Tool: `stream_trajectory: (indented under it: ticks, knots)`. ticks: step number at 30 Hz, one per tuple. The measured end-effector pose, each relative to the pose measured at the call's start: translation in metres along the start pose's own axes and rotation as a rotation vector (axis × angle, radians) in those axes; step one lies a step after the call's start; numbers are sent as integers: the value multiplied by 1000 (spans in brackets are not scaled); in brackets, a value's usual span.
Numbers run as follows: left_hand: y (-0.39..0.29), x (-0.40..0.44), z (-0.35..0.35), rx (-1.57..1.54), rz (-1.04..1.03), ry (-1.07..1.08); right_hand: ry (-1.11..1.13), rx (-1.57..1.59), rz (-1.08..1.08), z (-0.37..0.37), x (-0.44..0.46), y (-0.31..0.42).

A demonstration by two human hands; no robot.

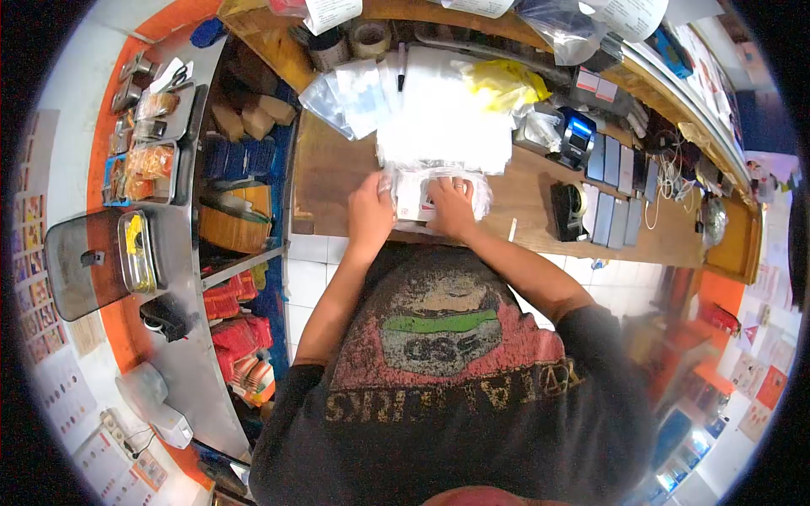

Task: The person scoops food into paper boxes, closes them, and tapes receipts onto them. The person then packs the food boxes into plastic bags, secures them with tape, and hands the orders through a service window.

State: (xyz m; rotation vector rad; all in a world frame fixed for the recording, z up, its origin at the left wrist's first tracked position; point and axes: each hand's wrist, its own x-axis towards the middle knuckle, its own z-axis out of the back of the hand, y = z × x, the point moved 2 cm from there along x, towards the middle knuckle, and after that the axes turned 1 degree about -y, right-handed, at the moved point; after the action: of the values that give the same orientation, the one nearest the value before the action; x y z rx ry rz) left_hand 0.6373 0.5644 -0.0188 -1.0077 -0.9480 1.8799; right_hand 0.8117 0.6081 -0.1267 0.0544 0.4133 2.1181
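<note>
On the wooden table in front of me lies a small white packet (412,201) with a red mark, with clear plastic (483,196) around it. My left hand (374,207) grips the packet's left side, its fingers closed at the plastic edge. My right hand (453,205) rests on the packet's right part with bent fingers, a ring on one of them; what lies under the fingertips is partly hidden. Just beyond the hands a stack of white sheets or bags (443,118) is overexposed by bright light.
Clear plastic bags (359,93) and a yellow bag (506,84) lie at the back of the table (329,177). To the right stand a label printer (578,139), a tape dispenser (569,211) and several flat boxes (603,215). A shelf (245,270) with goods is at the left.
</note>
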Motion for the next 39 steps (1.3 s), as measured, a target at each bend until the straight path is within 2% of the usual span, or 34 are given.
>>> stream_trajectory:
  ticks: [1,4,6,7,9,10,11,13,15,17,18,19,20,22,24,26,27,29,30,32,33,34,35,37,39]
  knots:
    - [9,5,-6,2,1,1,0,3,-1,1,1,2]
    - [17,16,-22,152,-248,-109,50,12,-81,3,9,9]
    - [14,7,-35,238,-135,164,-3,28,-97,4,13,11]
    - [19,10,-32,242,-135,166,-3,32,-100,5,12,9]
    - [30,31,-9,67,-162,-133,107,16,-90,9,14,-1]
    - [6,31,10,106,-86,-279,147,122,-160,16,12,-4]
    - [1,27,9,112,-89,-277,145,128,-162,23,10,-4]
    - [-8,9,-9,54,-203,-100,110,-31,-135,41,4,2]
    - [-13,-3,-37,-3,-72,206,146,-15,-115,16,13,-11]
    - [-13,10,-28,-83,-96,116,226,76,31,-5,17,-24]
    - [-12,18,-23,-270,-143,49,196,142,112,1,12,-30]
    - [-1,28,-12,-177,-168,37,190,141,105,-2,6,-45]
    - [12,32,-6,-248,-136,93,176,400,3,-4,-1,-63]
    - [17,28,-6,-323,-101,150,163,654,-101,-3,-14,-87]
    - [16,20,-10,-573,-82,328,106,1084,-451,-6,-27,-104]
    - [11,10,-17,-631,-96,342,26,1507,-814,-10,-39,-115]
    - [8,5,-20,-693,-107,347,21,1508,-818,-9,-43,-117]
    - [11,3,-21,-768,-80,320,20,1757,-764,-4,-45,-121]
    - [15,1,-20,-839,-43,292,17,1758,-772,-4,-49,-131]
    - [19,5,-13,-806,-55,256,-25,1495,-705,-1,-52,-159]
    - [20,6,-11,-776,-71,211,-27,1496,-709,10,-55,-156]
    - [14,7,-9,-659,-94,91,-244,1044,-648,43,-57,-148]
    - [6,4,-7,-657,-91,91,-432,587,-567,77,-60,-135]
    - [-13,-2,3,-364,-26,-55,-410,632,-496,134,-62,-107]
    - [-40,-17,-2,-300,-67,-62,-392,672,-421,172,-63,-81]
